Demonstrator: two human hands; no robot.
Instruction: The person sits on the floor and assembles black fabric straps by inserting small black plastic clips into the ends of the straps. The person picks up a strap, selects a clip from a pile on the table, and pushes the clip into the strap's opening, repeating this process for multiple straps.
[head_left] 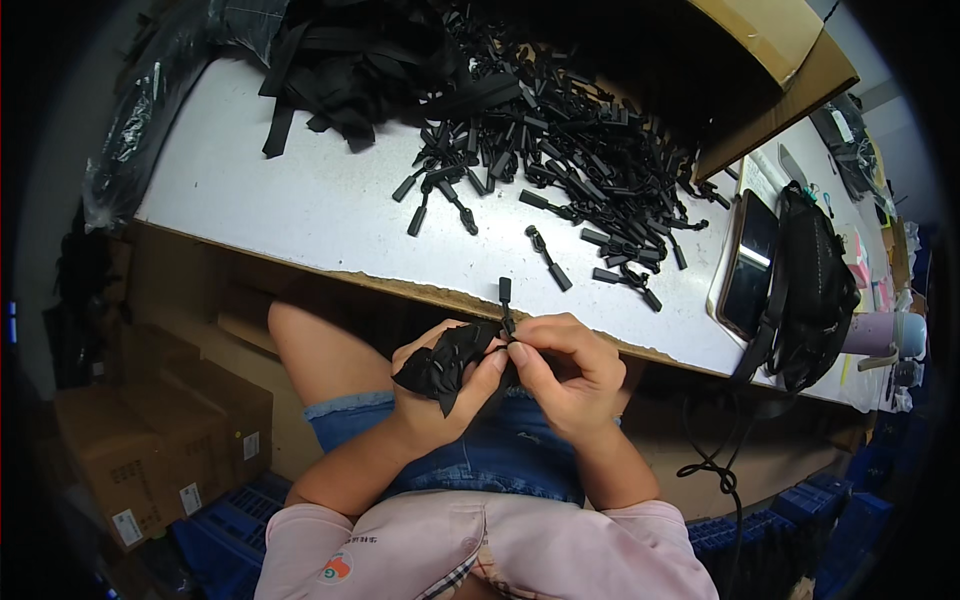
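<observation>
My left hand [428, 418] is closed round a crumpled bundle of black fabric strips [440, 368], just off the table's near edge and above my lap. Beside it, my right hand [575, 378] pinches the looped end of a black zipper pull [505, 292] between thumb and forefinger. The pull's rectangular tab points away from me. Both hands' fingertips meet at the loop, so the exact join between pull and strip is hidden. On the table past my hands lies one separate zipper pull [547, 258], nearest to a large heap of similar pulls [600, 185].
More black strips [360, 65] lie heaped at the far left. An open cardboard box [770, 120] stands at the back right. Along the right side are a phone [750, 262], a black bag [812, 290] and a lilac bottle [872, 334]. Cardboard cartons [150, 430] sit at lower left.
</observation>
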